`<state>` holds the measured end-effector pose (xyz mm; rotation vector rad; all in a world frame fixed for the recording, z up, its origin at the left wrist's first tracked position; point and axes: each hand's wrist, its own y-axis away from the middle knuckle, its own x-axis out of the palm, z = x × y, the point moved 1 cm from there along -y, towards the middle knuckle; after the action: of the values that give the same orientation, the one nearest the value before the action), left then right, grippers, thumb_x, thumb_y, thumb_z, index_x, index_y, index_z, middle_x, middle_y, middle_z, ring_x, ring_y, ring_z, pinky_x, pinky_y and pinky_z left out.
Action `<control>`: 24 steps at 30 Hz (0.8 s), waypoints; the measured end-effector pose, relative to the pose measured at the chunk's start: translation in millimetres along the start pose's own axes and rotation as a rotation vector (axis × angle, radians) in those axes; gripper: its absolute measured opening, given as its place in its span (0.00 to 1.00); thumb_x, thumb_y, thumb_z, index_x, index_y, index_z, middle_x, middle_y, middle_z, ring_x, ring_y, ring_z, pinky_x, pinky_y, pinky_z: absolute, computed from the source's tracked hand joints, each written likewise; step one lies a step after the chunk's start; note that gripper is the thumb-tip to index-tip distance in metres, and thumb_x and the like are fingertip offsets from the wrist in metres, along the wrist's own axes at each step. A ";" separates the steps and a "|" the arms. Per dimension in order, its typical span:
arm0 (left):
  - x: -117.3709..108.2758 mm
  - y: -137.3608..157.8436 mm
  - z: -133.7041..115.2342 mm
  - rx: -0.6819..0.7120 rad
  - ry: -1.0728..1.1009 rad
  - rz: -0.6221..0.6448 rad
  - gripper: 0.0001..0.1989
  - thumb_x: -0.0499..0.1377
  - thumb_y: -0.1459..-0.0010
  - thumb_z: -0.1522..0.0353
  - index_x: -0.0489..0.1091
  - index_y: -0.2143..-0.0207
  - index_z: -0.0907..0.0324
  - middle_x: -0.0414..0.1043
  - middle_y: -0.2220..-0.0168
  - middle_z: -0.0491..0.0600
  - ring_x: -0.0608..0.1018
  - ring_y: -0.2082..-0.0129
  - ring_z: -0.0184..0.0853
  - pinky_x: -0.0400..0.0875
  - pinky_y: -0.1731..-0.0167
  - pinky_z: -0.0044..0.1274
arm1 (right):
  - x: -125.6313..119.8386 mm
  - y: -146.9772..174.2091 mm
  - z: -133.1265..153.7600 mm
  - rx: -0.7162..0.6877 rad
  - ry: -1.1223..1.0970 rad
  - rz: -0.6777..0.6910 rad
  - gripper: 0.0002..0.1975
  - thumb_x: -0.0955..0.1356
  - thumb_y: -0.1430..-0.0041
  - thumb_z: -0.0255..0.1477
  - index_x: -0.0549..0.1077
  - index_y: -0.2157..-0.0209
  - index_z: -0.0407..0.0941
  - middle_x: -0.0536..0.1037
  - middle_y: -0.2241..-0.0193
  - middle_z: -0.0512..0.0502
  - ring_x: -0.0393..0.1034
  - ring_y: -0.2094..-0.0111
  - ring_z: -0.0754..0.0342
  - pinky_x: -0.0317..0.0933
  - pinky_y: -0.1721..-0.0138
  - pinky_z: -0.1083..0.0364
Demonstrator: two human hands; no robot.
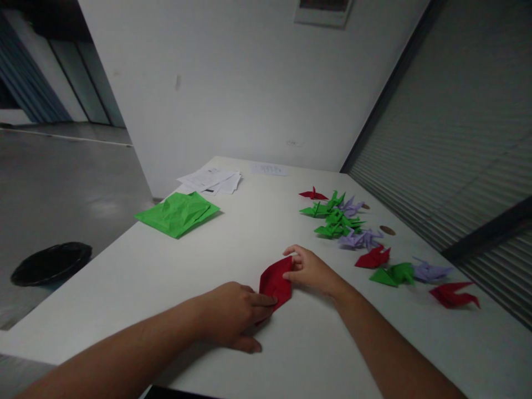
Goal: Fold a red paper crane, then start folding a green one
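Note:
A partly folded sheet of red origami paper (275, 281) lies on the white table (253, 227) in front of me. My left hand (235, 313) rests at its lower left, fingers stretched over the paper and pressing it, thumb out on the table. With thumb and fingers, my right hand (305, 270) pinches the paper's upper right edge. To the right sits a group of folded paper cranes: green ones (334, 221), lilac ones (361, 239) and red ones (453, 295). The paper's underside is hidden.
Creased green paper sheets (177, 213) lie at the left edge, with printed white papers (210, 178) behind them. A black-lined bin (52, 265) stands on the floor to the left. A wall (233, 83) closes the table's far end; blinds (465, 138) run along the right.

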<state>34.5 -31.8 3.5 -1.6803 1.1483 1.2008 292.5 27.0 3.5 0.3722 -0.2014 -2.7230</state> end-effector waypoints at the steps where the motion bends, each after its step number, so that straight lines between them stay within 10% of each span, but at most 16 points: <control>1: -0.4 0.1 -0.3 -0.002 -0.004 0.004 0.30 0.64 0.39 0.51 0.72 0.41 0.58 0.68 0.34 0.58 0.81 0.49 0.51 0.77 0.51 0.36 | 2.4 2.3 -5.2 0.004 -0.018 -0.012 0.25 0.77 0.58 0.28 0.72 0.56 0.45 0.82 0.66 0.47 0.76 0.66 0.49 0.67 0.67 0.53; 10: 0.6 1.1 -0.5 -0.013 0.025 0.002 0.30 0.64 0.39 0.51 0.72 0.40 0.58 0.66 0.32 0.58 0.80 0.47 0.51 0.76 0.48 0.35 | 15.0 7.2 -27.6 0.011 0.336 -0.101 0.04 0.76 0.52 0.27 0.80 0.73 0.41 0.83 0.73 0.45 0.74 0.72 0.50 0.62 0.72 0.56; 24: 3.3 1.8 0.6 -0.001 0.049 -0.007 0.31 0.64 0.39 0.51 0.71 0.40 0.58 0.68 0.34 0.60 0.80 0.46 0.51 0.74 0.47 0.35 | 16.6 6.8 -22.7 -0.054 0.617 -0.255 0.12 0.75 0.48 0.31 0.75 0.80 0.42 0.76 0.81 0.49 0.65 0.77 0.55 0.51 0.75 0.56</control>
<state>33.2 -32.5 0.0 -1.7219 1.1704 1.1613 286.5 12.4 -20.6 1.2612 0.0970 -2.6888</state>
